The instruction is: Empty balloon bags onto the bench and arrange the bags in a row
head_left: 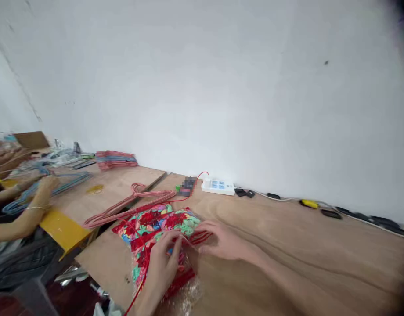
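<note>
Pale, scuffed wall rises beyond both hands in the head view, above a brown wooden tabletop (pixel 281 263). The left hand (pixel 164 259) is bent over a multicoloured bundle (pixel 152 221), its thumb and forefinger meeting in a pinch on a thin pale strand (pixel 189 241). The right hand (pixel 217 239) lies just beside it, fingers curled near the bundle's red-striped edge; blur leaves me unable to tell whether they grip. The bundle, mainly red, green and blue, lies flat under and just beyond the hands, with clear plastic (pixel 190 292) between the wrists. A red cord (pixel 146 254) runs past the left hand's outer side. Pink hangers (pixel 129 205) lie beyond and left of that hand; farther off is a hanger stack (pixel 115 160). Straight beyond the hands, a pixelated dark device (pixel 188 186) sits near a white power strip (pixel 218 186). Beyond the right hand, a yellow object (pixel 309 203) lies by the wall. Well left of both hands, a co-worker's arm (pixel 37 206) reaches toward blue hangers (pixel 70 181).
</note>
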`<state>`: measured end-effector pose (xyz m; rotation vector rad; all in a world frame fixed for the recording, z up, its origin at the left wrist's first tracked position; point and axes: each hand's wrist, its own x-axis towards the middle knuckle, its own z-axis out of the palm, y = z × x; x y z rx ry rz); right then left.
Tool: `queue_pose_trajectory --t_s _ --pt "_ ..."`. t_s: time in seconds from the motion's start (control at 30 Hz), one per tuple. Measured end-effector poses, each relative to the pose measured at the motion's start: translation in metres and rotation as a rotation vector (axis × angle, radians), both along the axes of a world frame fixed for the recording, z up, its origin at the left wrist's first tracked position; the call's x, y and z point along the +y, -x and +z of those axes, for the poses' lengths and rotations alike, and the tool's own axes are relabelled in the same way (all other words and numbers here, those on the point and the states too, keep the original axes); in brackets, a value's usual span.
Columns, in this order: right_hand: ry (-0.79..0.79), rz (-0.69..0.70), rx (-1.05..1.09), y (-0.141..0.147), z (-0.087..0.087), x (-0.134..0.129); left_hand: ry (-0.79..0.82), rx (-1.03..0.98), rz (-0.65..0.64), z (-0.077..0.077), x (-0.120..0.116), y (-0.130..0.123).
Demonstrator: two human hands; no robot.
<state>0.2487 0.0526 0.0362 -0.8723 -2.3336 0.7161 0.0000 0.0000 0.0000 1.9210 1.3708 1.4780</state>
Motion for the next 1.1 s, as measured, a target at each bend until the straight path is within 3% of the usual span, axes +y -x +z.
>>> queue_pose_trajectory --t_s 0.17,0.3,0.43,0.53,0.67,0.77,0.87,1.0,1.1 --pt "-0.171 -0.12 -0.061 -0.041 -0.014 -0.031 0.056 0.072 -0.231 0.013 -0.014 -0.063" --pt "-0.326 -0.203 -0.121 -0.084 -0.02 -0.06 0.091 0.131 -0.381 0.024 -0.028 -0.097" --pt "-0.416 -0.276 -0.215 -0.137 -0.028 -0.091 0.165 0.331 -0.428 0.014 -0.044 -0.112" --pt "-0.456 -0.307 -0.28 -0.17 -0.034 -0.117 0.204 0.528 -0.526 -0.004 -0.058 -0.111" --pt "-0.45 -0.268 -0.309 -0.187 -0.037 -0.153 0.083 0.676 -0.583 -0.023 -0.062 -0.099" --pt "-0.381 -0.236 -0.302 -0.181 -0.035 -0.171 -0.04 0.715 -0.546 -0.033 -0.045 -0.079" --pt "-0.282 -0.235 -0.315 -0.171 -0.033 -0.18 -0.145 0.727 -0.446 -0.041 -0.013 -0.049" --pt "-0.145 -0.271 -0.312 -0.165 -0.038 -0.182 -0.22 0.797 -0.321 -0.038 0.023 -0.026" --pt "-0.103 -0.359 -0.246 -0.166 -0.049 -0.178 -0.246 0.792 -0.33 -0.018 0.032 -0.05"
